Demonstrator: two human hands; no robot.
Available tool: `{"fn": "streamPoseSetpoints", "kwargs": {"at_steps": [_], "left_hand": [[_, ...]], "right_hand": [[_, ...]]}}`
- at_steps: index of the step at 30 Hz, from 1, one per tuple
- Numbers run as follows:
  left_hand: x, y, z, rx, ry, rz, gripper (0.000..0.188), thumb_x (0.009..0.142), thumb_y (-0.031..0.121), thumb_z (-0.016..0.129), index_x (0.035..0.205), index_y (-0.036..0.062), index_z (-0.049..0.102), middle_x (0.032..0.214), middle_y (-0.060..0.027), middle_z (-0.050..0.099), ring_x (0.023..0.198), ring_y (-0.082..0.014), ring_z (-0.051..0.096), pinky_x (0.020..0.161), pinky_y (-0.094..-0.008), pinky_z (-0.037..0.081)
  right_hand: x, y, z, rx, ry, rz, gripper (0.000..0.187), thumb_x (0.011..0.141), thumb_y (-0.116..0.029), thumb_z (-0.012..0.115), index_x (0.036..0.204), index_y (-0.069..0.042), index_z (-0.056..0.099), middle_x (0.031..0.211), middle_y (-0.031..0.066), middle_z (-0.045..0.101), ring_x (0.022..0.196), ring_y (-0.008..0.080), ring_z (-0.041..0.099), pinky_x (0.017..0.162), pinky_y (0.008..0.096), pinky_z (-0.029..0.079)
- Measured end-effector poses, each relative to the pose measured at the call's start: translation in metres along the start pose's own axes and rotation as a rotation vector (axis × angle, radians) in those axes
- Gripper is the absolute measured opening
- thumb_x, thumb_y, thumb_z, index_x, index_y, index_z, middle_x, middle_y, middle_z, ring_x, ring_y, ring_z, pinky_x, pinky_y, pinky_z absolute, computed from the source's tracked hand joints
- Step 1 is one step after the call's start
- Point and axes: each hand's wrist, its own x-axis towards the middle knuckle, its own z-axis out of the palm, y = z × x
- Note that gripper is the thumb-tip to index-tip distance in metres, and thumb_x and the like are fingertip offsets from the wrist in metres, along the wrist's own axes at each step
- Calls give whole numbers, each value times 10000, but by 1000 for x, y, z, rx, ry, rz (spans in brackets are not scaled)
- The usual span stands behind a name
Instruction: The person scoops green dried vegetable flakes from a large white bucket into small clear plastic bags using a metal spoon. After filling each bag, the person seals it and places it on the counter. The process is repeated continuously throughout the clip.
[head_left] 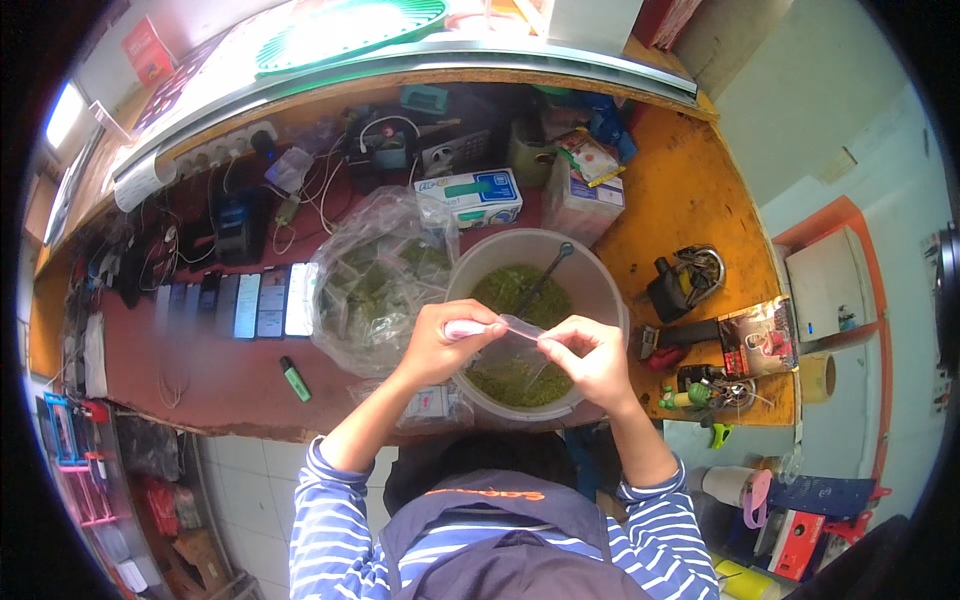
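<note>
Over a white bucket [603, 270], both my hands hold a small clear plastic bag [522, 329] stretched between them. My left hand [440, 345] is closed on one side of its edge, and a pale pinkish-white thing I cannot make out shows in the same grip. The fingers of my right hand [592, 362] pinch the other side. Inside the bucket lies a loose green shredded material [500, 287]. A dark long-handled spoon or scoop [545, 277] leans in it, its lower end hidden. Left of the bucket sits a large clear plastic bag [345, 235] of small packets with green contents.
Several phones [272, 302] stand in a row at the left, with a green marker [295, 379] nearer me. Behind the bucket are a glove-type box [470, 197] and a carton [582, 205]. Cables and a black-handled tool [685, 285] lie about the table.
</note>
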Motion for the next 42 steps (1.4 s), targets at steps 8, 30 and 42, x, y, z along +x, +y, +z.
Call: {"fn": "streamPoseSetpoints", "kwargs": {"at_steps": [8, 30, 42], "left_hand": [[-7, 7, 23, 76, 111, 184, 70, 786, 47, 744, 851, 39, 717, 794, -65, 695, 721, -148, 653, 646, -271, 507], [-2, 23, -64, 877, 531, 178, 744, 741, 23, 725, 1419, 76, 422, 1323, -209, 504, 1153, -364, 547, 943, -402, 475], [-20, 0, 23, 897, 172, 517, 1149, 642, 132, 823, 1496, 118, 55, 1468, -254, 315, 1032, -386, 541, 875, -482, 439]], "right_hand": [[2, -9, 25, 198, 20, 18, 79, 807, -18, 728, 859, 15, 679, 827, 29, 676, 804, 74, 630, 788, 239, 529], [33, -10, 30, 296, -19, 30, 132, 897, -132, 694, 952, -12, 679, 852, 23, 672, 763, 84, 605, 713, 236, 502], [25, -8, 37, -36, -287, 158, 267, 900, -142, 673, 1113, 10, 620, 968, 38, 663, 888, 100, 602, 822, 274, 495]]}}
